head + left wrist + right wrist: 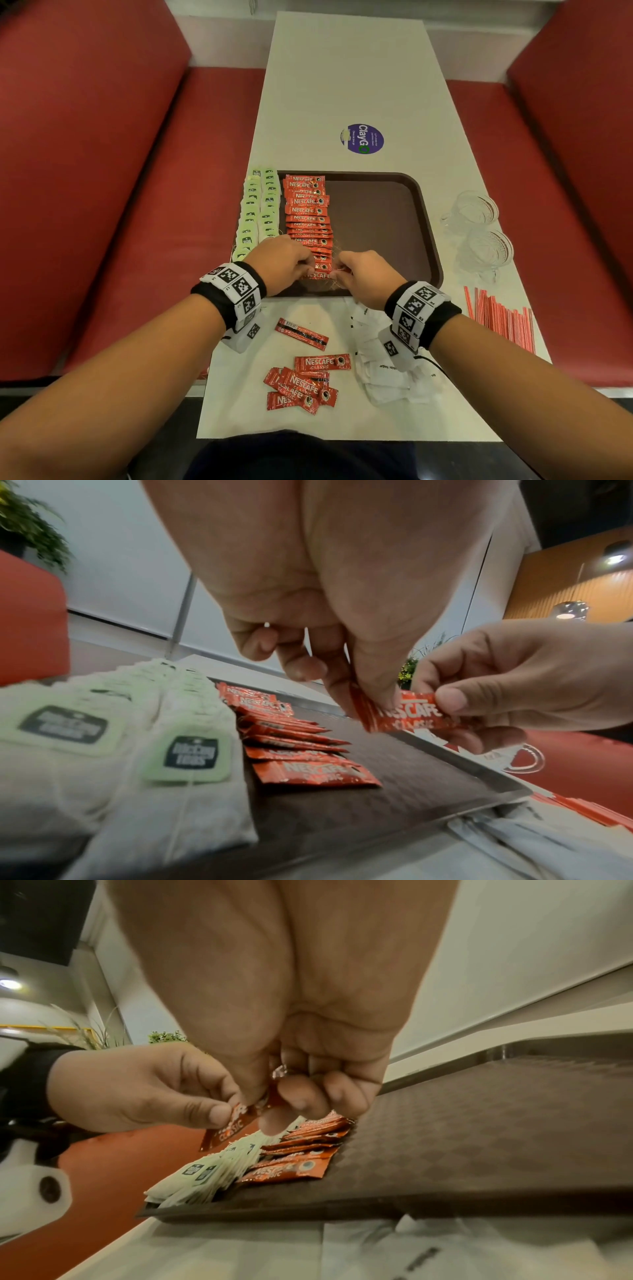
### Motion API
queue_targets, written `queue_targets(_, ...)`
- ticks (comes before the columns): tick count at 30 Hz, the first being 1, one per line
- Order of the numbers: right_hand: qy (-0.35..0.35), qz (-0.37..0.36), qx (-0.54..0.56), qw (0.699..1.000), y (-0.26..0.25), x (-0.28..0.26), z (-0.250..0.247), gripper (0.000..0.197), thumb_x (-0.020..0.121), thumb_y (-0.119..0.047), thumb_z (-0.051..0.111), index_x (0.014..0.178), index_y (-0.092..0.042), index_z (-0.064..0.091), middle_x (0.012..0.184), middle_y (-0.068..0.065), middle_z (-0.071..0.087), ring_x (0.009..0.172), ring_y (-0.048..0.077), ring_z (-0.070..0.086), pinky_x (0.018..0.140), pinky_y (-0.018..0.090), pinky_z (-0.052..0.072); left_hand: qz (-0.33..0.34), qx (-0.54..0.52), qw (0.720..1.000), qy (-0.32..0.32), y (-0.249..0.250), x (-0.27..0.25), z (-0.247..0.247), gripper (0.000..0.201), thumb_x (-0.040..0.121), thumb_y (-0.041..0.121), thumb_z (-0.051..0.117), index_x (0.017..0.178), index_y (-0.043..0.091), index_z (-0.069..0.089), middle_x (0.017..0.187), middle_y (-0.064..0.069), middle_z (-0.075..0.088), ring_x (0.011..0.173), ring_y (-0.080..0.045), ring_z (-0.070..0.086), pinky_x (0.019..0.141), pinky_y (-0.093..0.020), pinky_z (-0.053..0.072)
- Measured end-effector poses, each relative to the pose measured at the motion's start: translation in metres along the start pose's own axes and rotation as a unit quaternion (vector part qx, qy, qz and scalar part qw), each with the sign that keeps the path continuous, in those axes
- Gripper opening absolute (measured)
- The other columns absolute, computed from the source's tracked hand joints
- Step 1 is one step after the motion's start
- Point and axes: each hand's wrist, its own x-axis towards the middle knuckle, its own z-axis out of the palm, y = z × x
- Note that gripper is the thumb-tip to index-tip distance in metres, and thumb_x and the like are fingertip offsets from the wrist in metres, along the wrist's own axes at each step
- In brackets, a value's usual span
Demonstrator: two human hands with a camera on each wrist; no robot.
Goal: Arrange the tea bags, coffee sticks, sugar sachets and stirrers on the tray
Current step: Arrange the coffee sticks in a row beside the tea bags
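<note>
While both hands are pinching one Nescafé Classic coffee stick point(407, 716) just above the near end of the row, the placing is looking like the step in hand. The left hand point(284, 262) is gripping the stick's left end between curled thumb and fingers, and the right hand point(363, 277) is nipping the right end the same way, so the stick is hanging level between the two sets of fingertips, clear of the brown tray point(387, 219).

Directly beyond the fingertips, the row of coffee sticks point(308, 219) is running away in overlapping steps on the tray. Outward of the left fingers, two columns of pale green tea bags point(258, 205) are lying along the tray's left edge. Back behind the wrists, loose coffee sticks point(303, 385) and white sugar sachets point(383, 370) are waiting on the table, and the red-and-white stirrers point(500, 318) are lying well out past the right wrist, near two glass cups point(479, 229).

The likeliest slip, I judge, is the light foil stick landing skewed or sliding over its glossy neighbour if one hand lets go before the other. Knuckles dipping low could also be nudging the overlapped row out of line, and the left fingers are working close enough to the tea bags to brush them aside.
</note>
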Motion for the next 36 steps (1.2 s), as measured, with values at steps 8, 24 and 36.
queue_targets(8,0.007,0.003,0.000,1.000,-0.004,-0.001,0.005,0.030,0.095,-0.033,0.065,0.121,-0.021,0.057,0.103,-0.001,0.067,0.092,0.019,0.064,0.086,0.036,0.054,-0.019,0.013,1.000,0.016,0.002,-0.002,0.011,0.017,0.093,0.040,0.060,0.102,0.029,0.069,0.098,0.009,0.065,0.096,-0.016,0.055,0.085,-0.038,0.048)
queue_targets(24,-0.160,-0.106,-0.276,0.942,-0.029,-0.009,0.051,0.045,0.091,-0.053,0.062,0.117,-0.016,0.063,0.104,0.007,0.068,0.089,0.029,0.064,0.078,0.042,0.057,-0.094,0.097,0.989,-0.058,-0.005,0.011,0.026,0.018,0.088,0.048,0.065,0.100,0.034,0.070,0.098,0.010,0.069,0.100,-0.017,0.058,0.088,-0.037,0.048)
queue_targets(36,-0.186,-0.088,-0.249,0.946,-0.028,-0.007,0.054,0.020,0.093,-0.025,0.064,0.111,-0.017,0.064,0.104,0.008,0.066,0.089,0.028,0.063,0.074,0.033,0.052,-0.090,0.097,0.987,-0.093,-0.004,0.021,0.019,0.006,0.087,0.037,0.068,0.092,0.035,0.072,0.093,0.012,0.069,0.097,-0.015,0.060,0.088,-0.036,0.047)
